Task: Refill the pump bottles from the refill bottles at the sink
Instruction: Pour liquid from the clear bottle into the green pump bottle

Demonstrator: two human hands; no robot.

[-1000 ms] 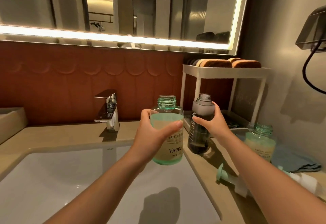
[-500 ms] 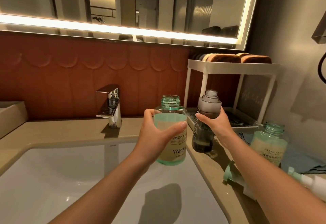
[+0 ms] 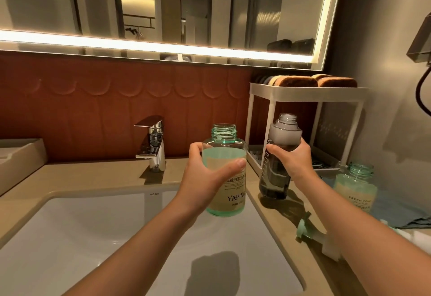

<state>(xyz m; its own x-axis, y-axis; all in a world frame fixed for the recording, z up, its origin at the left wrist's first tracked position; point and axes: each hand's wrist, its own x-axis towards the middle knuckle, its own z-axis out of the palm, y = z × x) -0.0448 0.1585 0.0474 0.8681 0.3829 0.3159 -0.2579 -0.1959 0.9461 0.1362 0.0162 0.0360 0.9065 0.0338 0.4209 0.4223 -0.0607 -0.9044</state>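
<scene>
Head view: your left hand [image 3: 205, 179] holds the green-tinted bottle [image 3: 234, 194] upright over the right edge of the sink basin [image 3: 116, 237], thumb across the front above the label and fingers curled round the far side. Its threaded neck is uncapped, and pale liquid fills it to about the shoulder. Your right hand [image 3: 291, 158] grips the dark bottle [image 3: 274, 183] just right of the green one, fingers wrapped round it below the frosted shoulder. The neck is open and the body leans slightly, top to the right. Dark liquid sits low in it. Whether its base touches the counter [image 3: 93, 174] cannot be told. The two bottles stand close, not touching. A second green bottle [image 3: 355, 186], also uncapped, stands upright on the counter farther right, beside a blue cloth [image 3: 396, 209]. A green pump head [image 3: 305, 228] lies on its side on the counter near your right forearm. Behind the dark bottle stands a white rack [image 3: 303, 91] with rolled towels [image 3: 296, 82] on its top shelf. The faucet [image 3: 152, 144] is at the far edge of the basin, left of both bottles.
</scene>
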